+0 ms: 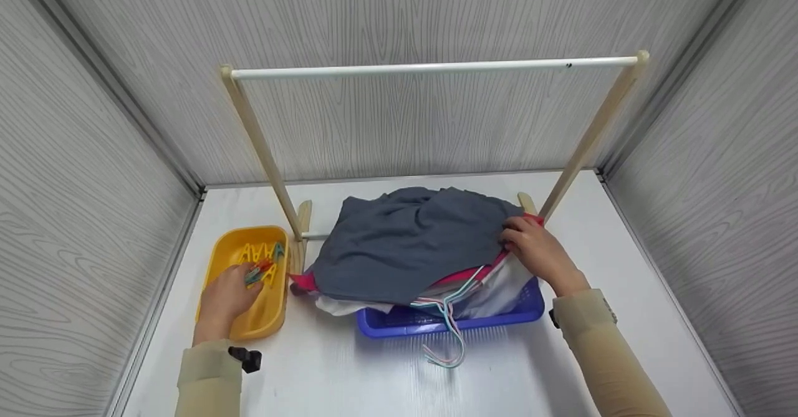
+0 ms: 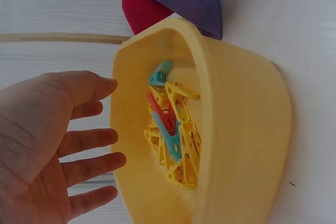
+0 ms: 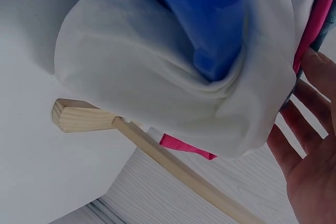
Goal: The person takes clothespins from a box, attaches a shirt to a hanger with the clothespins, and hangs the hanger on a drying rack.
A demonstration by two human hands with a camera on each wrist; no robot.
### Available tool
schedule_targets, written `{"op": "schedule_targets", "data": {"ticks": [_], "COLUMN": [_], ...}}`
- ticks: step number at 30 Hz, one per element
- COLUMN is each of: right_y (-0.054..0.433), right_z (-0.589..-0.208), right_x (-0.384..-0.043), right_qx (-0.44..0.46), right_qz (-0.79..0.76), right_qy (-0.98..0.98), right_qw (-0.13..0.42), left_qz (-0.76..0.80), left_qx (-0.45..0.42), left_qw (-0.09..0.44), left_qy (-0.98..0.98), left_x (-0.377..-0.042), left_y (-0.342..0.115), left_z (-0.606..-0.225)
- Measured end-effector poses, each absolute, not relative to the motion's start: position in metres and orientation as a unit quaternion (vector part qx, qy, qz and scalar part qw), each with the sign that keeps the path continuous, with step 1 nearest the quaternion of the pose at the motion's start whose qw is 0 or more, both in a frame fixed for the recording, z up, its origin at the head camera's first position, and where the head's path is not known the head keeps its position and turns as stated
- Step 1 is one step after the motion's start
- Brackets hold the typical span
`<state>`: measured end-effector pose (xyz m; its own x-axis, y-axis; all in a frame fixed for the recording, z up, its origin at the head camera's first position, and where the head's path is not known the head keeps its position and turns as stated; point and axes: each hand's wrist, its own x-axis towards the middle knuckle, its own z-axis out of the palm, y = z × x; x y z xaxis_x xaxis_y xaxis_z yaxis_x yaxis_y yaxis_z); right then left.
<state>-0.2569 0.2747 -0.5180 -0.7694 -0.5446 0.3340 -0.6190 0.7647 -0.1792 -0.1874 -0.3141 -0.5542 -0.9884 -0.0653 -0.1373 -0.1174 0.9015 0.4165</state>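
Loosely hovering over the yellow tray (image 1: pixel 265 314) at left with the left hand (image 1: pixel 225 295), relaxed and grasping nothing, close to colourful clothespins (image 2: pixel 169 140) lying inside; touching with the right hand (image 1: pixel 537 255), cannot tell whether pinching or only resting, the right edge of a gray garment (image 1: pixel 405 242) heaped at centre above pink cloth (image 1: pixel 460 275), white cloth (image 1: pixel 508 286) and a blue basket (image 1: pixel 405 330), with hangers (image 1: pixel 446 308) jutting out in front, near a rack (image 1: pixel 399 68)

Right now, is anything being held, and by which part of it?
The left grip holds nothing. The right grip touches the grey garment at its right edge, but whether it truly holds the cloth there cannot be told.
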Motion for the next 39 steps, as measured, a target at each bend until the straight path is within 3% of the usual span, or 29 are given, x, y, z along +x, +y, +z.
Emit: {"op": "schedule_targets", "data": {"ticks": [24, 30, 39], "right_y": [0.279, 0.274, 0.267], "right_z": [-0.529, -0.521, -0.514], "right_x": [-0.257, -0.255, -0.253], "right_qx": [0.329, 0.309, 0.275], "right_qz": [0.16, 0.142, 0.143], "right_qy": [-0.907, -0.915, -0.926], "right_qw": [0.207, 0.217, 0.216], "left_qz": [0.277, 0.314, 0.264], "left_qx": [-0.077, -0.123, -0.097], "left_qw": [0.146, 0.177, 0.167], "left_qy": [0.947, 0.924, 0.945], "left_x": [-0.207, -0.209, -0.216], "left_y": [-0.315, -0.317, -0.32], "left_z": [-0.559, -0.562, -0.57]}}
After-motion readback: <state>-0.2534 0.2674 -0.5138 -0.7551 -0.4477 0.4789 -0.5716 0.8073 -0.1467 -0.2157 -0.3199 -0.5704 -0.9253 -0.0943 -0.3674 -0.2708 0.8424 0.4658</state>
